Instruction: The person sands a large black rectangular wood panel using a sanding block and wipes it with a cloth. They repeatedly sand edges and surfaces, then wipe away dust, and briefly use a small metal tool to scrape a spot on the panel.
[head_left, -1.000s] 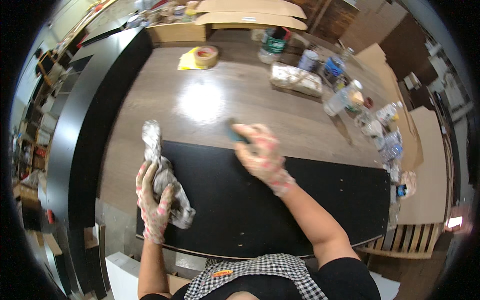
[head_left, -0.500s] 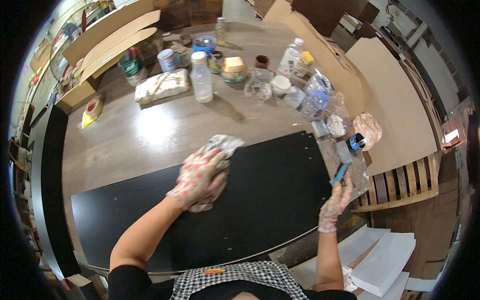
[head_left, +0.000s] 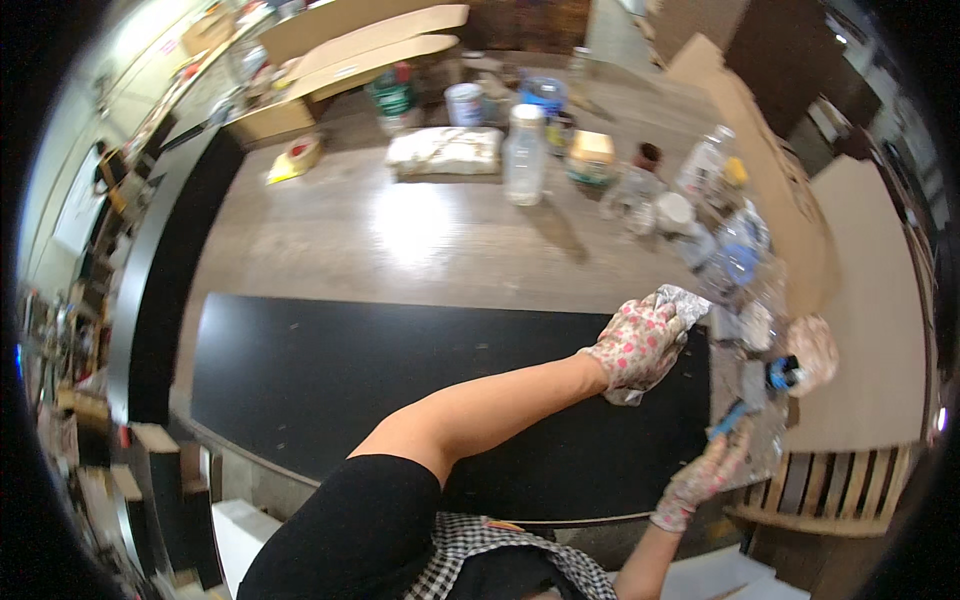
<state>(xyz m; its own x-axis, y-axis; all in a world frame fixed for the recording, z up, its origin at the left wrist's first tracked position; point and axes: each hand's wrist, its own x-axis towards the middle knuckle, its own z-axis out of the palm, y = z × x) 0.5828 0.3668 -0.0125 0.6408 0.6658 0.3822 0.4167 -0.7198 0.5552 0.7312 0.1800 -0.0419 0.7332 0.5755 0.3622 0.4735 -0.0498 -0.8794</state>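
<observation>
A crumpled pale rag (head_left: 686, 303) lies under my left hand (head_left: 640, 345), whose floral-patterned glove presses it onto the right end of a black panel (head_left: 420, 370). The rag sticks out beyond the fingertips and below the palm. My right hand (head_left: 705, 478), in a matching glove, is at the panel's right edge. Its fingers reach up to a small narrow blue tool (head_left: 727, 420) and appear to grip its lower end; blur hides its exact kind. My left forearm crosses above the panel.
Bottles, jars and cans stand along the back, among them a clear plastic bottle (head_left: 524, 160). A wrapped white bundle (head_left: 444, 151) and a tape roll (head_left: 300, 155) lie farther left. Beside the right hand are plastic bags, a dark bottle with a blue label (head_left: 783, 373) and a slatted wooden piece (head_left: 835, 490).
My left hand has swept the rag rightward across the panel to its right end. The view has turned left, shifting everything in the picture. My right hand stays by the blue tool.
</observation>
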